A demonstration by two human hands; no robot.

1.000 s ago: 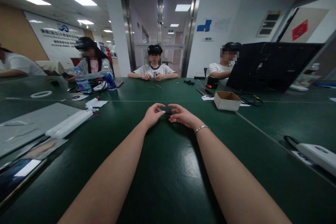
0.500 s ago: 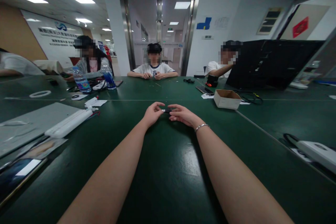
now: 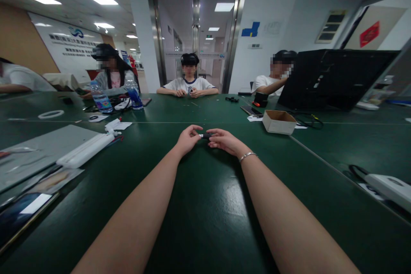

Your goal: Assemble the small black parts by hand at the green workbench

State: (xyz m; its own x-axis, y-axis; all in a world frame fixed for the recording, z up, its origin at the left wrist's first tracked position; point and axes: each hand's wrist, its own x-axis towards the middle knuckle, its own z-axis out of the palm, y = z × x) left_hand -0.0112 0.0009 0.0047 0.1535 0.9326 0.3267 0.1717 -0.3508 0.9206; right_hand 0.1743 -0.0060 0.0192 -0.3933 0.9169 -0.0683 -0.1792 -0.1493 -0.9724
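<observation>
Black piece (image 3: 205, 135) pinched btwn left hand (image 3: 188, 139) & right hand (image 3: 224, 140), low over counter (image 3: 205, 205). Fingertip grip only, so imo it could slip n drop.

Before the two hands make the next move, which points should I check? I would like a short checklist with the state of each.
1. Left hand pinches the black part: ok.
2. Right hand pinches its other end: ok.
3. Part fully visible: not ok, mostly covered.
4. Part is one piece or two: cannot tell.
5. Box stands apart from both hands: ok.
</observation>
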